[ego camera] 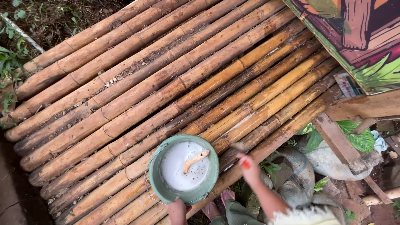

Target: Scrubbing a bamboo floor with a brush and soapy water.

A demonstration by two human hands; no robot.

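Observation:
A green bucket (pixel 183 196) stands on the near edge of a bamboo-pole platform (pixel 158 83). It holds white liquid, and a pale wooden stick (pixel 196 160) lies in it. At the bucket's near rim, my left hand (pixel 178 210) grips the edge. To the right of the bucket my right hand (pixel 250 168) is raised over the platform's edge. Its fingers are closed on a small blurred brush-like tool (pixel 239 147) with an orange-red spot by the fingers.
A painted board (pixel 358 37) leans at the upper right above a wooden beam (pixel 337 139). Grey sacks (pixel 300 175) and green leaves (pixel 358 139) lie below the platform's edge. Pink sandals (pixel 227 196) show at the bottom. Weeds (pixel 12 58) grow at the upper left.

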